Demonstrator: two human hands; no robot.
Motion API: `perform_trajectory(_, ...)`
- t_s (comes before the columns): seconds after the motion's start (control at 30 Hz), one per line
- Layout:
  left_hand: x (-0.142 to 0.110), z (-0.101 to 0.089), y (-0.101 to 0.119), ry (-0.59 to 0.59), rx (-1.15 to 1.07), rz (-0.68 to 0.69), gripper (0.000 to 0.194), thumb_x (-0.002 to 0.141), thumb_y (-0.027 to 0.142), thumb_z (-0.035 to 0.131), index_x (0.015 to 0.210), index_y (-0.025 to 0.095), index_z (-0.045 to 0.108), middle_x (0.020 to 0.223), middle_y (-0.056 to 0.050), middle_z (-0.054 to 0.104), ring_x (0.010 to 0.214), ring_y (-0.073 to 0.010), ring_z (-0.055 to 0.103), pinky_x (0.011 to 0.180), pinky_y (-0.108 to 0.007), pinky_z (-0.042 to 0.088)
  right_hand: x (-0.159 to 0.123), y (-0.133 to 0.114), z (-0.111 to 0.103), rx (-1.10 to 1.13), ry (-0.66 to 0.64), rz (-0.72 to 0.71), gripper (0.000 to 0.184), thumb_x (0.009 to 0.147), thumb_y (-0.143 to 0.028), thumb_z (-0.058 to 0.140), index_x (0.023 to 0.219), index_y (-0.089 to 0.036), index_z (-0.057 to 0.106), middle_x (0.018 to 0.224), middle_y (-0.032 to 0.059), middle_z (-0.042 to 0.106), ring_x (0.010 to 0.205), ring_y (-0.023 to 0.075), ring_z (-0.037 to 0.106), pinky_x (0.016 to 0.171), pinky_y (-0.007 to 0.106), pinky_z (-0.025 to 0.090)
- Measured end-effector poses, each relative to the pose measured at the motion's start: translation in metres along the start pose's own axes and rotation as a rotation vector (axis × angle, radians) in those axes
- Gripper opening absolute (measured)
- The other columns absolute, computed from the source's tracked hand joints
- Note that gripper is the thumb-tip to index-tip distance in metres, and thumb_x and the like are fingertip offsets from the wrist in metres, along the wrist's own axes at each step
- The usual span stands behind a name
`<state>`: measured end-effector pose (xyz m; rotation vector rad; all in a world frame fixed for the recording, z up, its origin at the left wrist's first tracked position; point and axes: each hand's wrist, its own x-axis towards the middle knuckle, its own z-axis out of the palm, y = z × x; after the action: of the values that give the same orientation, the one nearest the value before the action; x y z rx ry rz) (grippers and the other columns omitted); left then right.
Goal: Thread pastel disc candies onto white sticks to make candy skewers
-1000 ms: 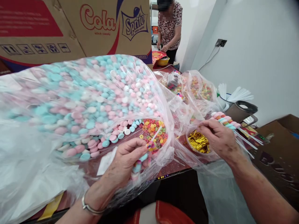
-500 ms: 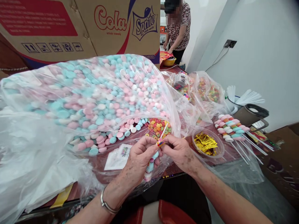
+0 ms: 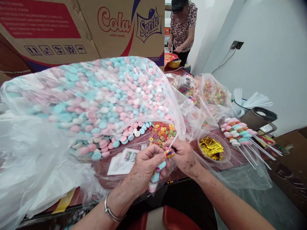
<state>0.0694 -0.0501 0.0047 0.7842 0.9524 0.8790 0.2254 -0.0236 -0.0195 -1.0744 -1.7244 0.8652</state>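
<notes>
A wrapped candy skewer (image 3: 155, 177), with pink, white and blue pieces, points down toward me between my hands. Its thin white stick (image 3: 174, 140) rises at the upper end. My left hand (image 3: 143, 166) is closed around the upper part of the skewer. My right hand (image 3: 185, 157) pinches at the base of the stick, beside a small colourful printed band (image 3: 169, 152); its fingertips are partly hidden. Just right of that hand stands a round clear tub (image 3: 226, 156) of gold twist ties (image 3: 211, 147). Printed clear bags (image 3: 120, 161) lie left of my left hand.
A large clear bag of pastel candies (image 3: 103, 92) spills toward ring candies (image 3: 163, 131). Finished skewers (image 3: 240, 131) lie at right, near a grey jug (image 3: 260, 118) and white sticks (image 3: 257, 100). Behind are a cardboard box (image 3: 91, 22) and another person (image 3: 183, 28).
My right hand has turned and shifted slightly left, closer to my left hand. The stick and printed band have moved a little right, and the stick leans more to the right.
</notes>
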Motion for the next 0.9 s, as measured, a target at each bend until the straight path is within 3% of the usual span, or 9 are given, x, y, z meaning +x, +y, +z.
perform_trajectory(0.17, 0.003, -0.001, 0.000, 0.100, -0.015, 0.061, 0.026, 0.074, 0.032, 0.073, 0.086, 0.020, 0.053, 0.060, 0.002, 0.068, 0.041, -0.0098, 0.056, 0.036, -0.015, 0.039, -0.002, -0.004, -0.002, -0.046, -0.068, -0.035, 0.018, 0.084, -0.012, 0.054, 0.067, -0.019, 0.060, 0.066, -0.0032, 0.057, 0.064, 0.0106, 0.053, 0.065, 0.021, 0.040)
perform_trajectory(0.33, 0.006, -0.003, -0.004, 0.152, 0.012, 0.112, 0.022, 0.074, 0.032, 0.074, 0.083, 0.018, 0.059, 0.059, 0.002, 0.065, 0.042, -0.0090, 0.056, 0.037, -0.014, 0.039, -0.004, -0.005, 0.002, -0.109, -0.090, 0.020, 0.020, 0.086, -0.011, 0.052, 0.069, -0.018, 0.060, 0.067, -0.0027, 0.059, 0.063, 0.0104, 0.054, 0.062, 0.021, 0.042)
perform_trajectory(0.4, 0.010, -0.004, -0.004, 0.186, 0.001, 0.137, 0.021, 0.073, 0.032, 0.074, 0.080, 0.018, 0.060, 0.057, 0.003, 0.064, 0.042, -0.0092, 0.055, 0.037, -0.015, 0.040, -0.007, -0.006, 0.007, -0.302, -0.005, -0.106, 0.023, 0.088, -0.011, 0.050, 0.068, -0.018, 0.060, 0.067, -0.0007, 0.057, 0.064, 0.0122, 0.053, 0.062, 0.023, 0.042)
perform_trajectory(0.53, 0.019, -0.003, -0.001, 0.210, -0.039, 0.098, 0.019, 0.073, 0.029, 0.073, 0.072, 0.018, 0.058, 0.051, 0.005, 0.058, 0.040, -0.0093, 0.052, 0.038, -0.017, 0.041, -0.010, -0.006, 0.012, -0.770, 0.154, -0.524, 0.025, 0.095, -0.011, 0.045, 0.081, -0.015, 0.066, 0.070, 0.0058, 0.058, 0.070, 0.0186, 0.051, 0.067, 0.032, 0.042)
perform_trajectory(0.7, 0.026, -0.011, 0.007, 0.064, 0.132, -0.007, 0.014, 0.072, 0.025, 0.068, 0.066, 0.017, 0.058, 0.046, 0.003, 0.056, 0.039, -0.0098, 0.049, 0.036, -0.017, 0.035, -0.003, -0.005, -0.004, -0.825, -0.020, -0.816, 0.025, 0.100, -0.014, 0.042, 0.099, -0.010, 0.066, 0.093, 0.0112, 0.067, 0.090, 0.0230, 0.054, 0.082, 0.039, 0.045)
perform_trajectory(0.9, 0.023, -0.024, 0.022, -0.234, 0.400, -0.134, 0.006, 0.066, 0.015, 0.062, 0.063, 0.016, 0.066, 0.054, 0.001, 0.060, 0.043, -0.0105, 0.051, 0.041, -0.019, 0.039, 0.005, -0.008, -0.023, -0.772, -0.320, -0.855, 0.029, 0.103, -0.018, 0.037, 0.102, -0.012, 0.066, 0.119, 0.0107, 0.066, 0.105, 0.0222, 0.052, 0.085, 0.038, 0.045)
